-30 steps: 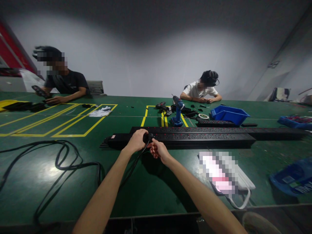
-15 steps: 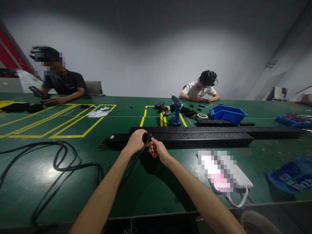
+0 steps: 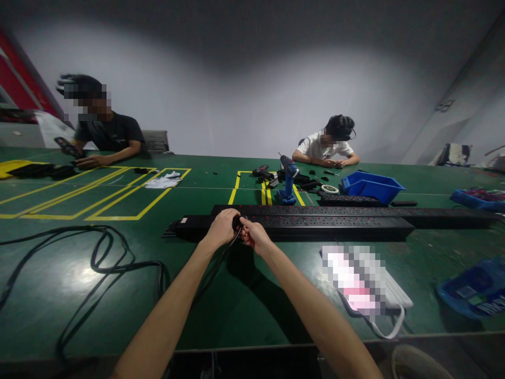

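Note:
A long black power strip (image 3: 315,226) with red switches lies across the green table (image 3: 244,305), and a second one (image 3: 355,211) lies just behind it. My left hand (image 3: 223,227) is closed over a black plug (image 3: 237,223) at the near strip's left part. My right hand (image 3: 254,237) pinches the same plug from the right. The plug's black cable (image 3: 118,266) runs down between my forearms and loops over the table to the left.
A blue cordless drill (image 3: 288,181) stands behind the strips, with small black parts and a blue bin (image 3: 371,187) beside it. A white bag (image 3: 379,295) and a blue packet (image 3: 473,289) lie at the right. Two other people sit at the far side.
My right hand has moved up and closer to the plug, meeting my left hand. The left hand has stayed on the plug.

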A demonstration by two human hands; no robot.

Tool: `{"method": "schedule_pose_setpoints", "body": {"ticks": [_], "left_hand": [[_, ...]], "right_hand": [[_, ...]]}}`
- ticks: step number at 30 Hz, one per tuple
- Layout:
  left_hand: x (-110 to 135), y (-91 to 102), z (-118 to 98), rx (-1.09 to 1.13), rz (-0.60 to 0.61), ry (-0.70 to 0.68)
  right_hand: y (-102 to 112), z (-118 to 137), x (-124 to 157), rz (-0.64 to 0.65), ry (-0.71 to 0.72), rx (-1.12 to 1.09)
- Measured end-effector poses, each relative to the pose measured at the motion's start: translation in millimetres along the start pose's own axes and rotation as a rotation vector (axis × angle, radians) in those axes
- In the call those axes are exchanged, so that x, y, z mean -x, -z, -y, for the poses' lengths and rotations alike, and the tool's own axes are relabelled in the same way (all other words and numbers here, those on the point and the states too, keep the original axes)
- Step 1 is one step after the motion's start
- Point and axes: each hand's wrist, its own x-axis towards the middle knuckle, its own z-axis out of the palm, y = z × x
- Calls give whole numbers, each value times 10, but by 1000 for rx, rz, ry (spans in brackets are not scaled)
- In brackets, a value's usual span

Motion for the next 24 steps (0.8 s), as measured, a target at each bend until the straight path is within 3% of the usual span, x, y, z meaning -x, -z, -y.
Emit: {"method": "schedule_pose_setpoints", "body": {"ticks": [9, 18, 24], "left_hand": [[-4, -35, 59, -14, 18, -11], [15, 1, 11, 5, 13, -6], [9, 14, -2, 1, 15, -3]], "right_hand": [[-78, 19, 10, -75, 74, -4], [-93, -153, 4, -85, 168, -35], [-85, -104, -11, -96, 140, -46]]}}
